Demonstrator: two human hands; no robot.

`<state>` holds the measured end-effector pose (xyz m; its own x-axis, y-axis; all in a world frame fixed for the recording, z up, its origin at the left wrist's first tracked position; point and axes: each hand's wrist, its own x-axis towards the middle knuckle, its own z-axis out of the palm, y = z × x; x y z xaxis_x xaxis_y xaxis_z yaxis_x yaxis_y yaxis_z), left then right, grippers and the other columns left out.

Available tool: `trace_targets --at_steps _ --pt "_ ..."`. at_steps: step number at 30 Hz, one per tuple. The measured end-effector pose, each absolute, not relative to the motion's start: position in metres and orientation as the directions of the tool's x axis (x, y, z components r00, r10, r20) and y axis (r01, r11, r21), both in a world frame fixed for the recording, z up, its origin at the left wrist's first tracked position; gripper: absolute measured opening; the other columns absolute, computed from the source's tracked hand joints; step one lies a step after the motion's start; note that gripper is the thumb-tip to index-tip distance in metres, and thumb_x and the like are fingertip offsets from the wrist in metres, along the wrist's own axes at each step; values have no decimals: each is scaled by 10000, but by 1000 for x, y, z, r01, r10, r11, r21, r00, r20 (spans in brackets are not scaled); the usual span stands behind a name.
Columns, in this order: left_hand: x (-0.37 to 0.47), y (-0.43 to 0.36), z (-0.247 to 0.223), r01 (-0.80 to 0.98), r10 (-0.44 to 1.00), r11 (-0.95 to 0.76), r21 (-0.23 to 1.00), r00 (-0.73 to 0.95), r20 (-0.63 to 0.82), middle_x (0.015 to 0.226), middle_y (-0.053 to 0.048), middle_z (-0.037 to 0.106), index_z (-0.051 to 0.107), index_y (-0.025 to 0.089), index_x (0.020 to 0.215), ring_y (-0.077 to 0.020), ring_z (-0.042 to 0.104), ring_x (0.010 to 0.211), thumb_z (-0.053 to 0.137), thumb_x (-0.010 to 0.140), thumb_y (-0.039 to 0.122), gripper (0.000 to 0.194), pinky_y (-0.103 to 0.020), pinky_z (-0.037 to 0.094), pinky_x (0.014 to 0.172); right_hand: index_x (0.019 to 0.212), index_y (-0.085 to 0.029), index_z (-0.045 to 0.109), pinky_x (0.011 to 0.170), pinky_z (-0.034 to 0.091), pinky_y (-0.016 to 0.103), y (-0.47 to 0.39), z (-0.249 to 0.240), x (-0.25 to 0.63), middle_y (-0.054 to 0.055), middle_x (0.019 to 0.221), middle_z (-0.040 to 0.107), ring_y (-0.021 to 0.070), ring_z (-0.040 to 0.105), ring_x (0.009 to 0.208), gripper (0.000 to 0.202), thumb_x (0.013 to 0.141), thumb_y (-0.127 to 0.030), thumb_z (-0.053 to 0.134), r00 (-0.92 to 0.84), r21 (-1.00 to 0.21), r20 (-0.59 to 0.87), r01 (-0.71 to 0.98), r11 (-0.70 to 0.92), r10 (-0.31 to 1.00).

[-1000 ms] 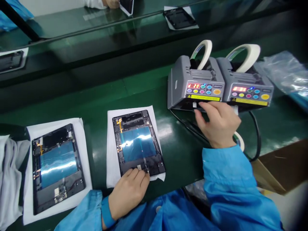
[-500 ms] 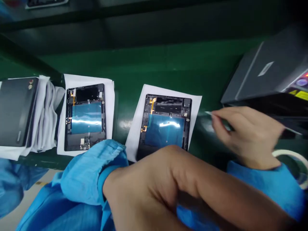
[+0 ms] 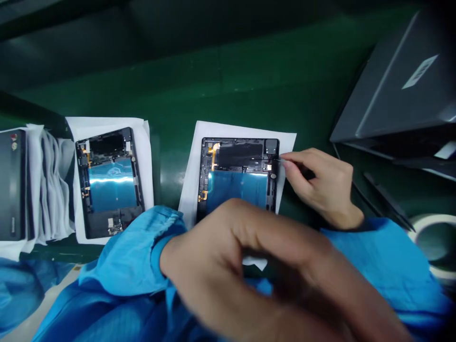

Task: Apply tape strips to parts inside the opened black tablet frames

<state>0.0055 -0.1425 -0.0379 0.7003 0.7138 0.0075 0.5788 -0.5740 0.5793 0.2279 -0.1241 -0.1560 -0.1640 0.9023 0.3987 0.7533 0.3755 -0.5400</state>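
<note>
An opened tablet (image 3: 241, 159), with a blue sheet over its lower part, lies on white paper beneath my hands. My right hand (image 3: 320, 183) is closed in a pinch on a small thin pale piece (image 3: 279, 160) at the tablet's upper right edge. Large and blurred in the foreground, my left hand (image 3: 228, 259) covers the tablet's lower part. Its fingers stretch toward the lower right, where the tips are smeared, so its grip cannot be made out. Another opened tablet (image 3: 112, 185) rests on its own white paper to the left.
At the far left, a dark tablet (image 3: 11, 185) lies by layered white sheets (image 3: 50, 185). A grey box-like device (image 3: 388, 99) stands at the right. Below it are dark tweezers (image 3: 388, 202) and a roll of pale tape (image 3: 415, 223). Blue fabric (image 3: 21, 289) shows at lower left.
My right hand has moved left with the small piece, from beside the paper to the tablet's edge. The view has shifted, showing more of the tape and the tweezers.
</note>
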Motion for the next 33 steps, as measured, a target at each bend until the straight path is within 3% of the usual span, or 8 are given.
trace_targets --at_steps 3,7,15,24,33 --pt "25 -110 -69 551 704 -597 584 708 53 764 -17 663 662 227 883 -166 637 728 538 958 370 204 -317 535 629 983 -169 681 590 456 273 -120 -157 229 56 818 688 148 614 683 152 911 -238 565 -113 -637 331 706 310 937" --pt "41 -92 -116 661 722 -679 321 679 129 876 -85 647 632 126 912 -226 617 806 559 938 326 214 -360 518 688 1019 -176 675 653 482 293 -117 -156 230 55 878 694 168 644 775 185 928 -248 532 -93 -696 270 669 261 958" --pt "53 -83 -136 711 740 -671 209 660 130 806 -69 605 619 152 808 -224 582 777 535 895 236 147 -333 476 673 1015 -192 681 648 491 305 -115 -154 233 48 866 700 179 657 758 219 940 -292 501 -105 -728 218 645 233 970" --pt "48 -82 -135 686 707 -707 170 694 136 792 -65 609 636 143 821 -206 577 736 480 946 185 204 -323 479 660 1034 -192 679 742 527 328 -116 -152 233 62 955 709 198 668 850 239 950 -293 479 -151 -704 214 661 260 965" --pt "45 -82 -128 687 693 -719 101 719 43 823 -73 615 637 123 878 -214 589 747 521 921 132 124 -322 482 649 1055 -163 671 780 535 340 -118 -151 234 82 1000 703 206 662 893 224 940 -263 507 -209 -680 242 660 319 947"
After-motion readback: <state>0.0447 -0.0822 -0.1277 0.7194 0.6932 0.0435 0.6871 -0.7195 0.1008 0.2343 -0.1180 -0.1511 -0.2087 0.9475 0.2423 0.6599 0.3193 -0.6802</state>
